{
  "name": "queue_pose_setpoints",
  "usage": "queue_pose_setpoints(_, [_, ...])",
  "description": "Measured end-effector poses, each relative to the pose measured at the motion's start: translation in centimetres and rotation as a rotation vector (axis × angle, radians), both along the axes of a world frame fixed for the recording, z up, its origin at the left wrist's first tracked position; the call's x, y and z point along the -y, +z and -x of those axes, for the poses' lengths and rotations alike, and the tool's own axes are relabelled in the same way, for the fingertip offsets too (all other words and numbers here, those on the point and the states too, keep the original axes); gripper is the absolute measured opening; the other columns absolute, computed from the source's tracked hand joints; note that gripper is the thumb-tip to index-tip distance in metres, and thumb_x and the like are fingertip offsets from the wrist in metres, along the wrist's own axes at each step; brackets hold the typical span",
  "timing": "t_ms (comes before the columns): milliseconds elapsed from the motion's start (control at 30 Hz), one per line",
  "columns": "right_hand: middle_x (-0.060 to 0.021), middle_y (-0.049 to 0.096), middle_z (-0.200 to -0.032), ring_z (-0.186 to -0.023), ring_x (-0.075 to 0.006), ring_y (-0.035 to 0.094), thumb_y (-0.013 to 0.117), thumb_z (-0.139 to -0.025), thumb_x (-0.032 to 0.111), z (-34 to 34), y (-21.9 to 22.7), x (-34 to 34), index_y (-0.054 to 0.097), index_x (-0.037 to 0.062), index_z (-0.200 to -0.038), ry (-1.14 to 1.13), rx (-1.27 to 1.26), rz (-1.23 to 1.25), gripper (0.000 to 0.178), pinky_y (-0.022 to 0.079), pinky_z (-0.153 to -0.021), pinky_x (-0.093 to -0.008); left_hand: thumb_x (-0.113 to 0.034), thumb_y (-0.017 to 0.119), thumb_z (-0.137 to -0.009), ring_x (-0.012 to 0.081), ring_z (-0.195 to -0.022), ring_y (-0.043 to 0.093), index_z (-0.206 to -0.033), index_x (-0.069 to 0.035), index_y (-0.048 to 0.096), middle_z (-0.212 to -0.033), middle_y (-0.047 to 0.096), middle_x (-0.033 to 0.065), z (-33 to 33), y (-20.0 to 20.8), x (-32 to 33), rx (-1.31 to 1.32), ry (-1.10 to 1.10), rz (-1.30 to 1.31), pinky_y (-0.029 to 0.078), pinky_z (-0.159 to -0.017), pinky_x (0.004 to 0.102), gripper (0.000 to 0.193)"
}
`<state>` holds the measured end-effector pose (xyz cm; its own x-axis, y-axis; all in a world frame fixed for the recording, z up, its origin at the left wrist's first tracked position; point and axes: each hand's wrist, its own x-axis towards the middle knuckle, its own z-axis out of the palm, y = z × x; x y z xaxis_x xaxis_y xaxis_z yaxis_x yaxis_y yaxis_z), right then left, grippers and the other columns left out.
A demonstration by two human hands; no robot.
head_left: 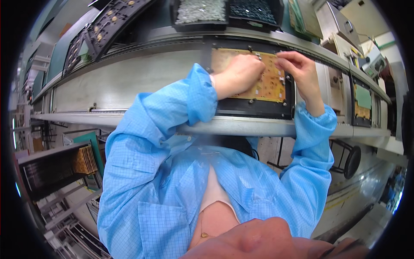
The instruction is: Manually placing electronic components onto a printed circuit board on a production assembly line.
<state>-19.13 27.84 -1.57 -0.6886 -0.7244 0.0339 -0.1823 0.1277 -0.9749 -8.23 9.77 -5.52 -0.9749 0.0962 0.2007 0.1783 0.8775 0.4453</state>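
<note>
A yellow-orange circuit board lies in a black carrier frame on the conveyor in front of me. My left hand is closed over the middle of the board, fingers curled down. Whatever its fingertips hold is hidden beneath the hand. Over the board's right edge, my right hand has thumb and fingers drawn together in a pinch; anything between them is too small to name. Small white parts stand on the board near its right edge.
Beyond the conveyor's far rail sit a bin of clear-white small parts and a bin of dark small parts. A black tray with components leans at far left. Another carrier with a green-topped board is at right. The near rail crosses before me.
</note>
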Motion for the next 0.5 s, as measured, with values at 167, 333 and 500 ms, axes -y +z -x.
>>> queue_pose_setpoints(167, [-0.0101,0.071,-0.097,-0.089,-0.0152,0.068,0.066,-0.092,0.007,0.0,-0.8,-2.9,0.068,-0.0051,-0.108,-0.051,0.100,-0.033,0.021,0.054,-0.084,-0.0271,-0.019,0.063,-0.084,0.0327,-0.085,0.068,-0.083,-0.007,0.070,-0.086,0.069,0.0132,1.3,2.5,4.9,-0.163,0.277,0.048,0.055,-0.075,0.0435,0.014])
queue_pose_setpoints(333, [-0.0103,0.071,-0.098,-0.090,-0.0165,0.069,0.066,-0.092,0.006,-0.8,-1.5,-3.5,0.068,-0.0044,-0.110,-0.031,0.199,-0.029,0.021,0.055,-0.085,-0.0280,-0.020,0.066,-0.084,0.0317,-0.086,0.067,-0.085,-0.012,0.073,-0.087,0.069,0.0109,4.2,1.2,13.9,-0.406,0.439,0.195,0.054,-0.078,0.0446,0.011])
queue_pose_setpoints(500, [-0.0087,0.071,-0.098,-0.090,-0.0150,0.068,0.068,-0.090,0.005,-1.6,-1.6,-3.7,0.067,-0.0029,-0.110,0.001,0.189,-0.116,0.021,0.054,-0.084,-0.0269,-0.026,0.071,-0.081,0.0332,-0.091,0.068,-0.087,-0.011,0.075,-0.093,0.071,0.0131,6.7,2.1,14.4,-0.100,0.442,0.213,0.054,-0.080,0.0441,0.016])
